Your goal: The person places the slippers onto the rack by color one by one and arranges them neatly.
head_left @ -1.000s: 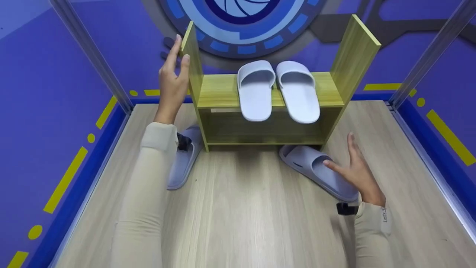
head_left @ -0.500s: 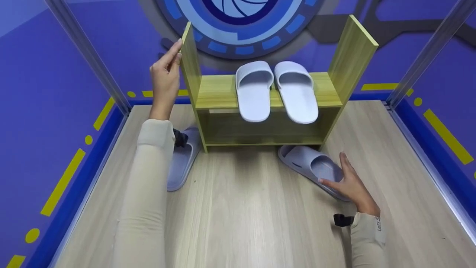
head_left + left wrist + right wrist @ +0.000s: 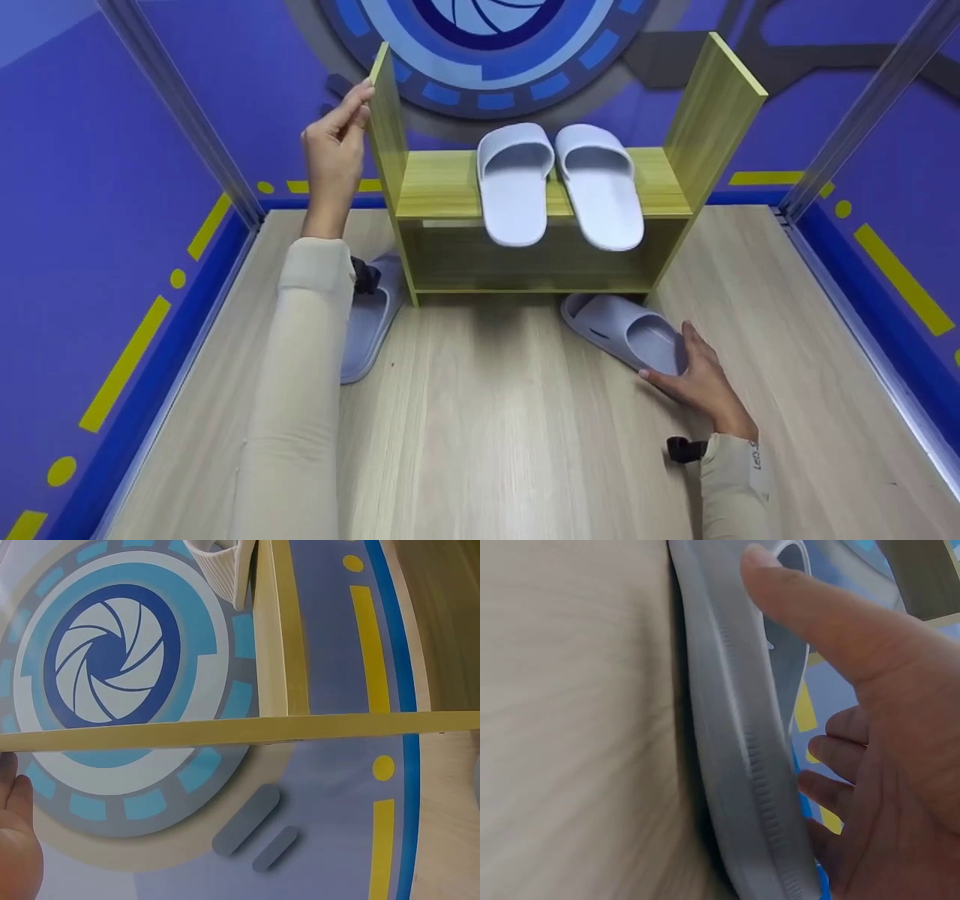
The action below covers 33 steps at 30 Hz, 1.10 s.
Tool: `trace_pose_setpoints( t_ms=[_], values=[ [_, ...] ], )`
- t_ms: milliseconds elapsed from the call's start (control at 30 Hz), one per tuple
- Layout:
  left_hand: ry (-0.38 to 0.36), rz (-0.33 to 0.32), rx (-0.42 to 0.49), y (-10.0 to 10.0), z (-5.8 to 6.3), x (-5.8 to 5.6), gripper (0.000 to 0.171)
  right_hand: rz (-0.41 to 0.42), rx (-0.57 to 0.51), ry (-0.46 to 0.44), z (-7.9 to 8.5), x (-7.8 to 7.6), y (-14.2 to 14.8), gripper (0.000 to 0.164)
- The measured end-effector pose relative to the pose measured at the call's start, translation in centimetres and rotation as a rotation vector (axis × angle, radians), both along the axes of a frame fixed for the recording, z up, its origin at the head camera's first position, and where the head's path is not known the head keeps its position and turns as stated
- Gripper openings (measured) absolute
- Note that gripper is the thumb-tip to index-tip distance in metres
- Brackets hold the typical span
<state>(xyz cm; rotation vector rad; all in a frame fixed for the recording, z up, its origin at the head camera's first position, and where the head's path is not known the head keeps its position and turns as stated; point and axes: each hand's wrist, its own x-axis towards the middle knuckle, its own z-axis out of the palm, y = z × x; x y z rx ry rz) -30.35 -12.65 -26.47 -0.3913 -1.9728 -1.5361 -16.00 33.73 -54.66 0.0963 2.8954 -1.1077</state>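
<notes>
My left hand (image 3: 334, 157) is at the outer side of the shoe rack's left panel (image 3: 386, 135), its fingertips touching the panel near its front edge. In the left wrist view, part of that hand (image 3: 19, 840) shows under the panel's edge (image 3: 187, 733). My right hand (image 3: 705, 386) straddles the heel end of a grey slipper (image 3: 619, 330) on the floor. In the right wrist view the thumb stretches over the slipper's side (image 3: 742, 735), and the fingers are close to its far side; how firmly they touch is unclear. Another grey slipper (image 3: 367, 337) is partly hidden behind my left forearm.
Two white slippers (image 3: 514, 195) stand side by side on the rack's upper shelf (image 3: 442, 180), heels overhanging its front. Below is a lower compartment (image 3: 525, 259). Blue walls (image 3: 112, 187) enclose the wooden floor (image 3: 487, 420) at the back and both sides.
My left hand's spread fingers and thumb have drawn closer together at the panel edge. My right hand has moved down and slightly left, round the grey slipper's heel. The slippers stay in place.
</notes>
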Motion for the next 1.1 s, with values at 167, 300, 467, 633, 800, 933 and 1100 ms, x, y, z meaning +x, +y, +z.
trace_pose_setpoints(
  t_ms=[167, 300, 467, 633, 800, 933, 1100],
  values=[
    [-0.021, 0.001, -0.003, -0.01, 0.01, -0.02, 0.029, -0.027, 0.03, -0.029, -0.11, 0.14, -0.01, 0.116],
    [-0.023, -0.005, 0.0, 0.03, -0.03, -0.06, 0.03, -0.039, 0.046, -0.026, -0.2, 0.27, -0.13, 0.111],
    [-0.013, 0.0, 0.003, -0.06, -0.17, 0.05, 0.03, -0.037, 0.036, -0.015, -0.24, 0.24, -0.16, 0.109],
    [-0.025, 0.0, 0.011, -0.13, -0.28, 0.2, 0.03, -0.055, 0.043, -0.047, -0.29, 0.2, -0.31, 0.112],
    [-0.009, 0.005, 0.003, -0.04, -0.19, 0.26, 0.031, -0.073, 0.068, -0.024, -0.48, 0.1, -0.47, 0.108],
    [0.011, 0.006, 0.011, 0.01, -0.22, 0.15, 0.03, -0.065, 0.084, 0.001, -0.56, 0.09, -0.54, 0.108],
    [0.001, 0.007, 0.015, 0.1, -0.26, 0.01, 0.03, -0.05, 0.086, 0.017, -0.64, 0.15, -0.58, 0.11]
  ],
)
